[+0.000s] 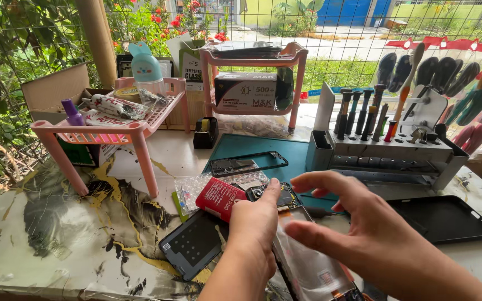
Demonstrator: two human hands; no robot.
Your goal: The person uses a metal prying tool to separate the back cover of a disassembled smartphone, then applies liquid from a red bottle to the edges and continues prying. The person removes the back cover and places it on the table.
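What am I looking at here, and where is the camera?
The one picture comes from a camera worn on a person's head, looking down at their own two bare hands; there is no machine. The left hand rests on an opened phone lying on a marbled table. The right hand hovers over it, fingers spread, holding nothing. Nearby lie a red packet, a dark back cover, an empty phone frame, a black tray, a grey rack of screwdrivers and two pink shelves.
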